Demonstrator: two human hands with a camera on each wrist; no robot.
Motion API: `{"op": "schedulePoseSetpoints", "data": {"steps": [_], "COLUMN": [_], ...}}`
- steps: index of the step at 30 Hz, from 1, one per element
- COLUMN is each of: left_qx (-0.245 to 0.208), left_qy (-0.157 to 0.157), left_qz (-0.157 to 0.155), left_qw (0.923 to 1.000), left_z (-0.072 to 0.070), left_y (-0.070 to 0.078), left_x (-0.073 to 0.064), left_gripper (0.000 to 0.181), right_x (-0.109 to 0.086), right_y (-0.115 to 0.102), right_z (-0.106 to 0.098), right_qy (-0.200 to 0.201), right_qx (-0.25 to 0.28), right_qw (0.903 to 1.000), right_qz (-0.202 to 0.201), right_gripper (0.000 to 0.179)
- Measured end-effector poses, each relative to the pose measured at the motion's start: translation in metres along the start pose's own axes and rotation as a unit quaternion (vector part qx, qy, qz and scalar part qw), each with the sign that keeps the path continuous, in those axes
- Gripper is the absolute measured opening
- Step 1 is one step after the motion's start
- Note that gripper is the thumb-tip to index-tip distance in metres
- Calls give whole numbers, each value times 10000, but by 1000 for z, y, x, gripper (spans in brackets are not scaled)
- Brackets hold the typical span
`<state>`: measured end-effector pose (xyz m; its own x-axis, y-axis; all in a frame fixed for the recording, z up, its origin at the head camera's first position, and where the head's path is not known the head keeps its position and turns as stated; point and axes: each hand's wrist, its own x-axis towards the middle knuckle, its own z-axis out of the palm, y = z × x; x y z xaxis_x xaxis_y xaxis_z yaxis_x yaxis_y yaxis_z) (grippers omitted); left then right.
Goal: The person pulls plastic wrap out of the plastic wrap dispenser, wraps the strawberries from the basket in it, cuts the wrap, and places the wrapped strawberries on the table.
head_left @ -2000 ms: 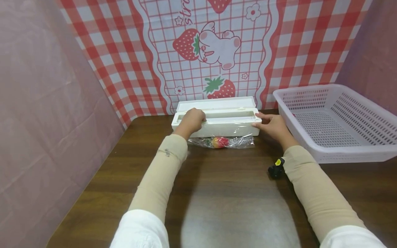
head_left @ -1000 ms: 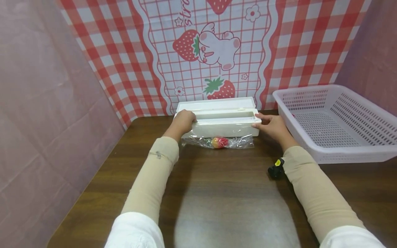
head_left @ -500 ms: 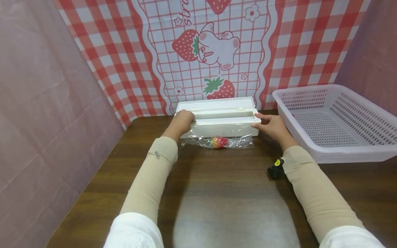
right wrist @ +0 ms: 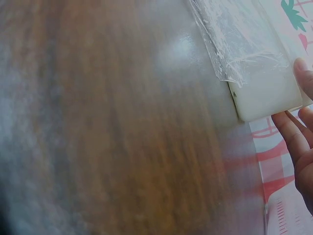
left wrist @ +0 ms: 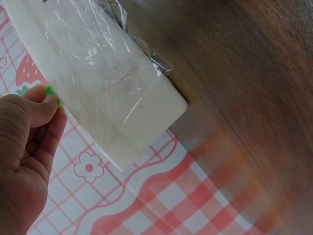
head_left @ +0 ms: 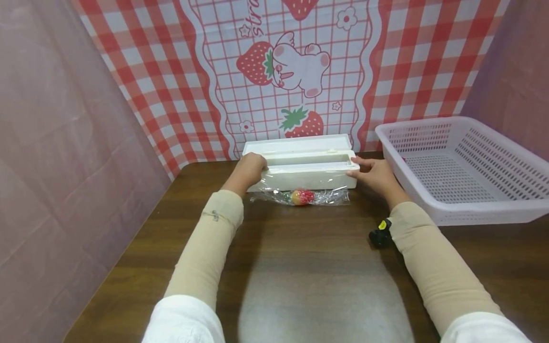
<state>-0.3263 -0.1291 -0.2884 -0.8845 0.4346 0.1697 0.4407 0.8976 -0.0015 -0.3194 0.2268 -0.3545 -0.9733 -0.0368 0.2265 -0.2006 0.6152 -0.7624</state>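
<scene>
A long white cling film dispenser (head_left: 309, 180) stands at the back of the table, lid (head_left: 300, 144) raised behind it. My left hand (head_left: 249, 170) is at its left end, where thumb and finger pinch a small green slider (left wrist: 49, 91) on the upper edge, as the left wrist view shows. My right hand (head_left: 377, 178) grips the right end, thumb and fingers on either side of the corner. Clear cling film (head_left: 334, 196) hangs down the front onto the table. A red and yellow fruit-like piece (head_left: 302, 197) lies at the film; whether under or wrapped in it, I cannot tell.
A white perforated plastic basket (head_left: 493, 212) stands right of my right hand. A checked strawberry-print cloth (head_left: 300, 71) hangs just behind the dispenser. A black device with a yellow mark (head_left: 380, 234) sits by my right wrist. The wooden table (head_left: 317, 267) extends towards me.
Over the two seconds, my left hand has slid left along the dispenser to its left end, with more film showing at the lower left. My right hand keeps its grip on the right end.
</scene>
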Motion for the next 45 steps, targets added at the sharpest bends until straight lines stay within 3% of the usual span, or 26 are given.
{"op": "schedulePoseSetpoints", "data": {"steps": [15,24,45], "left_qx": [0,13,130], "left_qy": [-63,-16,-8], "left_qz": [-79,-29,56], "left_qw": [9999,10000,9999], "left_z": [-2,-4,-4], "left_y": [-2,-2,-8], "left_x": [-2,-3,-7], "left_gripper": [23,18,24], "right_x": [-2,-1,0], "right_y": [1,2,0], "right_z": [-1,-1,0], "right_qy": [51,82,95], "right_qx": [-24,-99,-119], "right_qw": [10000,9999,9999], "right_qz": [-77,-101,-38], "right_gripper": [65,64,63]}}
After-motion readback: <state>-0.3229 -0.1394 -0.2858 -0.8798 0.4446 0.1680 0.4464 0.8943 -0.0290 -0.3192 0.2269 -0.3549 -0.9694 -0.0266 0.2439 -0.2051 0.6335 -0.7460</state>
